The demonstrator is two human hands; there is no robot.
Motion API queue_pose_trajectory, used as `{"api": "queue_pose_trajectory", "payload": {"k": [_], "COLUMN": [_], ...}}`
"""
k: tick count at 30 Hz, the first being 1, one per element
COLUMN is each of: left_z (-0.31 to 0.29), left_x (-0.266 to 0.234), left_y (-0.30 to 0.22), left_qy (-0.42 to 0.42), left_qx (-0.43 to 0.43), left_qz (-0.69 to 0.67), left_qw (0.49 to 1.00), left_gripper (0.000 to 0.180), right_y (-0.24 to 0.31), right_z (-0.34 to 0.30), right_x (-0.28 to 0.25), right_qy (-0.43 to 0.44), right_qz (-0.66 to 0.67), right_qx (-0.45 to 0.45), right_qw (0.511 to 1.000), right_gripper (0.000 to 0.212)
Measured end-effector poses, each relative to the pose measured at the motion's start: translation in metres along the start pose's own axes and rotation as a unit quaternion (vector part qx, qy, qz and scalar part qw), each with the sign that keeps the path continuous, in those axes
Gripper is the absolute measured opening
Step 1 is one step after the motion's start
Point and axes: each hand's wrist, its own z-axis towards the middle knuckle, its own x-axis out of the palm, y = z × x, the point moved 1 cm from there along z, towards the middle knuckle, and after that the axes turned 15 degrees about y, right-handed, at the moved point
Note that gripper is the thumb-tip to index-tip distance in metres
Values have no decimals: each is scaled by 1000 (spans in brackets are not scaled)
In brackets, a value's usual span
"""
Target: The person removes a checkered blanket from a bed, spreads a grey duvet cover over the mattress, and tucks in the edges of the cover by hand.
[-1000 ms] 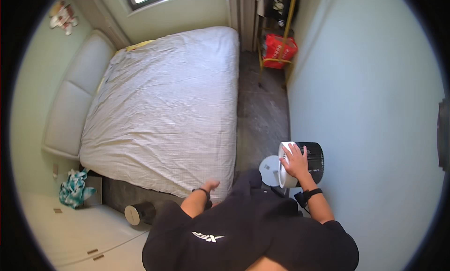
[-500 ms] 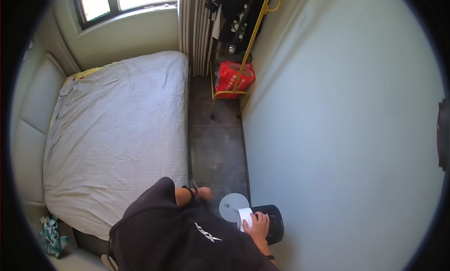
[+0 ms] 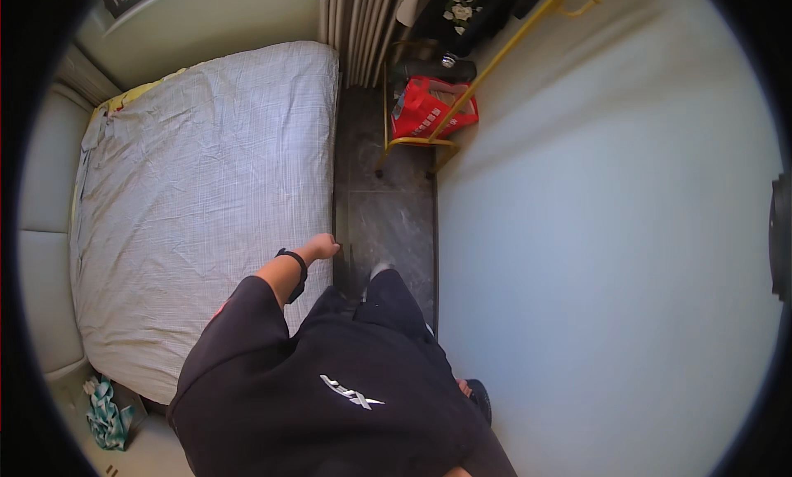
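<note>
Fan (image 3: 482, 399), only part of its black body showing, is at the near right of the head view, beside the pale wall (image 3: 610, 238). The right hand (image 3: 464, 387) touches it, mostly hidden by the dark shirt (image 3: 280, 411), so I cannot tell whether its fingers grip; the left hand's (image 3: 322, 246) fingers curl together above the bed's (image 3: 223, 205) right edge.
</note>
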Motion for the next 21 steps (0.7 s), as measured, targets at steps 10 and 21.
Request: {"api": "queue_pose_trajectory", "payload": {"k": [10, 21], "left_z": [4, 21], "left_x": [-88, -167], "left_y": [104, 139], "left_qy": [-50, -261], "left_qx": [-142, -206], "left_qz": [-72, -410], "left_qw": [986, 849], "left_gripper": [36, 24], "right_y": [303, 891], "right_z": [252, 359], "right_x": [-113, -259], "right_qy": [301, 95], "right_qz": [-309, -68], "right_qx": [-244, -579], "right_qw": [869, 807], "right_gripper": [34, 26]}}
